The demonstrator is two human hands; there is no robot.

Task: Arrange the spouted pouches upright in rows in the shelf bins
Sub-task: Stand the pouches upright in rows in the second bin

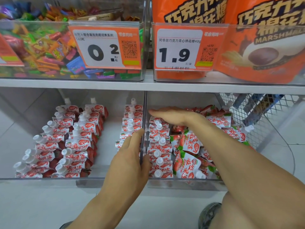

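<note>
- the pouches (77, 144) were white with red strawberry prints, red lettering and white caps.
- the loose pouches (187, 162) added green leaves.
- the price tags (105, 47) were orange with white panels and black digits.
- the marshmallow bags (264, 47) were orange with black-and-cream lettering.
- the candies (41, 47) mixed green, orange, pink, blue and purple.
- the shelf (115, 84) was pale grey.

My right hand (171, 115) hides the pouches behind it; my left hand (130, 156) covers part of the divider (145, 109). The marshmallow bags (264, 47) are cut off at the top edge.
</note>
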